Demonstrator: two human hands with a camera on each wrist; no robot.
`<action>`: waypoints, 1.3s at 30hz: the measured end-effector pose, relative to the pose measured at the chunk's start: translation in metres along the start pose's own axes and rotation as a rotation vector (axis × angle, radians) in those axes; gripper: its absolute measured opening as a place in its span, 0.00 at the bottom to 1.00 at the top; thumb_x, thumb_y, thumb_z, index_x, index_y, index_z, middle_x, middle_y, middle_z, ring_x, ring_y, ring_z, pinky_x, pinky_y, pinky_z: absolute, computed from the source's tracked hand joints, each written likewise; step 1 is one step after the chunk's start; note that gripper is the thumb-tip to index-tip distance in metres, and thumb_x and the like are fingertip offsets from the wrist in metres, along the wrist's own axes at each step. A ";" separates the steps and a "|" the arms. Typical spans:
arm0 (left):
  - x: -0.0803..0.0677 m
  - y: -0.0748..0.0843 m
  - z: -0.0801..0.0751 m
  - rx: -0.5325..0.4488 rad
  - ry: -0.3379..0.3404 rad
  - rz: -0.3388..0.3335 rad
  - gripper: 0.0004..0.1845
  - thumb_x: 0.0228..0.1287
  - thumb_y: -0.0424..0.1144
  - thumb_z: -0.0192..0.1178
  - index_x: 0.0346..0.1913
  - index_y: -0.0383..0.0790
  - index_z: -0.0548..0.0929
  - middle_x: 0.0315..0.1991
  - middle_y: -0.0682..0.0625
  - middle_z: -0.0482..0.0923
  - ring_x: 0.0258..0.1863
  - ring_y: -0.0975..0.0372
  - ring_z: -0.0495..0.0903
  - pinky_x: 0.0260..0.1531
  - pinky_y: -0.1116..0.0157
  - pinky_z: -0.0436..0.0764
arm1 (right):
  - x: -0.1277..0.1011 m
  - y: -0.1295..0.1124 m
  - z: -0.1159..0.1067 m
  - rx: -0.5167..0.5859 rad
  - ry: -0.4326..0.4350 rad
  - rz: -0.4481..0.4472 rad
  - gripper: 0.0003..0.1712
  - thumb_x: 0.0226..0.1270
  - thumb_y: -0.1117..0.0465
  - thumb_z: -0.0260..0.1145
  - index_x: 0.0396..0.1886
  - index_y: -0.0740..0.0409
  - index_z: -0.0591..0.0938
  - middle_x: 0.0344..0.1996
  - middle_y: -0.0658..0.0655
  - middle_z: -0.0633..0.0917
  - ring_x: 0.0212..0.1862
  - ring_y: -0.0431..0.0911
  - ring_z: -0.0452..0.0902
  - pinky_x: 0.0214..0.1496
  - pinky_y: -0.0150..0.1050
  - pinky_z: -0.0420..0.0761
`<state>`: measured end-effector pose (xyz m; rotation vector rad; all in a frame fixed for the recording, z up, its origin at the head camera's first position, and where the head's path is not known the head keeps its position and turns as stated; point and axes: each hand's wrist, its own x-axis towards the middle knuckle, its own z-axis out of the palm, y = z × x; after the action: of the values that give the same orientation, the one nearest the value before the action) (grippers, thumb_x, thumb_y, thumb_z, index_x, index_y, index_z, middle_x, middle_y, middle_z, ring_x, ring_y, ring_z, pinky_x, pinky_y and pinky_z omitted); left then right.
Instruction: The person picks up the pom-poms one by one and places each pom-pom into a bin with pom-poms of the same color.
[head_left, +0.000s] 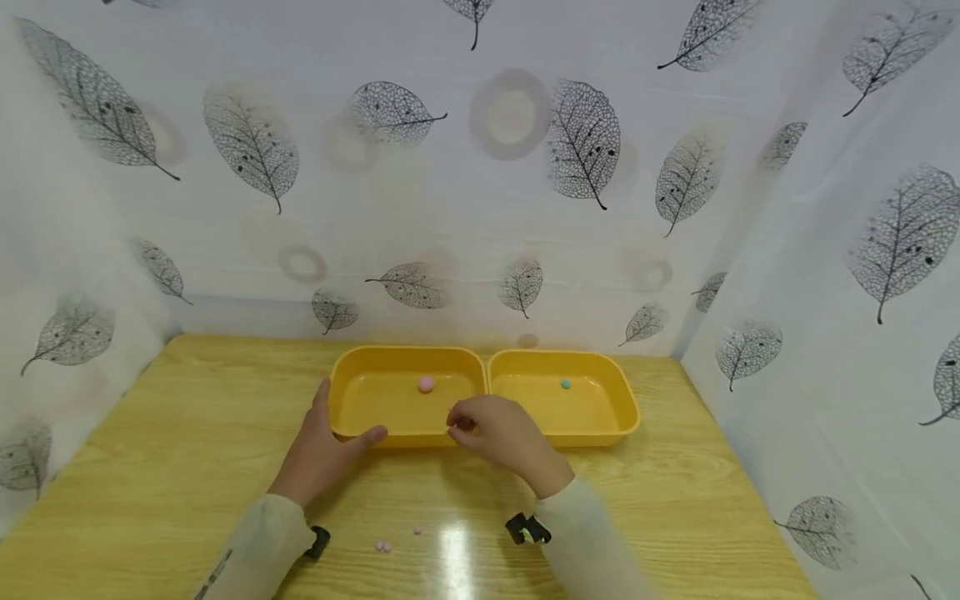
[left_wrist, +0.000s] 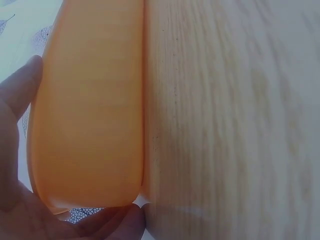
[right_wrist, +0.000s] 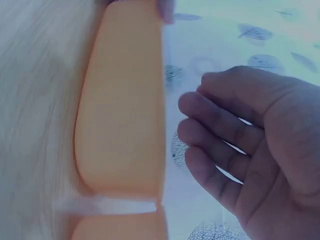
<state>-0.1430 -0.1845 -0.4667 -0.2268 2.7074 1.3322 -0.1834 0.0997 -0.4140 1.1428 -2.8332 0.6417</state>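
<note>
My left hand (head_left: 318, 450) grips the left end of the left yellow tray (head_left: 408, 440), its thumb on the near rim and its other fingers round the end. In the left wrist view, that thumb (left_wrist: 31, 75) touches the rim. A pink ball (head_left: 426, 384) lies inside this tray. Over the tray's near right corner hovers my right hand (head_left: 498, 429), fingers bent and thumb and index tips close together. Whether a small piece sits between those tips is hidden. From the right wrist view, the right hand (right_wrist: 250, 135) is apart from the tray wall (right_wrist: 122, 110).
A second yellow tray (head_left: 630, 417) adjoins the first on the right, with a small blue ball (head_left: 566, 384) inside. Several small pink pieces (head_left: 383, 547) lie on the wooden table (head_left: 675, 500) near the front. A leaf-patterned curtain (head_left: 420, 200) hangs behind and at both sides.
</note>
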 end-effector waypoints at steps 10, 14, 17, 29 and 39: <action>0.001 -0.001 0.002 -0.007 0.011 0.017 0.72 0.59 0.74 0.65 0.82 0.44 0.24 0.83 0.31 0.35 0.79 0.34 0.46 0.74 0.34 0.52 | -0.008 -0.030 0.014 -0.031 -0.273 -0.108 0.09 0.70 0.56 0.72 0.47 0.50 0.88 0.33 0.40 0.85 0.33 0.29 0.75 0.38 0.23 0.76; 0.000 -0.004 -0.001 -0.003 0.011 0.018 0.72 0.59 0.73 0.65 0.82 0.44 0.23 0.82 0.30 0.34 0.79 0.34 0.45 0.74 0.34 0.51 | -0.009 -0.039 0.031 -0.003 -0.340 -0.085 0.06 0.66 0.61 0.71 0.40 0.45 0.87 0.29 0.38 0.81 0.30 0.30 0.71 0.35 0.23 0.73; -0.001 -0.006 -0.001 0.003 0.006 0.013 0.72 0.59 0.73 0.65 0.82 0.44 0.23 0.83 0.30 0.34 0.79 0.34 0.45 0.74 0.34 0.51 | -0.014 -0.043 0.043 0.007 -0.349 -0.046 0.08 0.61 0.60 0.71 0.29 0.41 0.82 0.23 0.38 0.76 0.26 0.33 0.68 0.30 0.27 0.71; -0.001 -0.003 0.000 0.003 0.008 0.029 0.72 0.60 0.73 0.65 0.82 0.44 0.23 0.83 0.31 0.33 0.79 0.34 0.44 0.73 0.33 0.51 | -0.017 -0.049 0.056 0.074 -0.473 -0.048 0.14 0.62 0.60 0.72 0.22 0.40 0.78 0.19 0.36 0.75 0.23 0.31 0.67 0.27 0.27 0.69; 0.000 -0.004 -0.001 0.010 -0.003 0.032 0.71 0.60 0.74 0.64 0.82 0.45 0.22 0.83 0.31 0.32 0.79 0.33 0.44 0.72 0.32 0.52 | -0.013 -0.054 0.054 0.108 -0.509 0.044 0.12 0.66 0.59 0.74 0.24 0.44 0.82 0.21 0.37 0.78 0.25 0.32 0.70 0.31 0.26 0.73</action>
<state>-0.1427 -0.1876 -0.4692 -0.1807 2.7261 1.3261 -0.1307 0.0523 -0.4458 1.4460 -3.2808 0.5800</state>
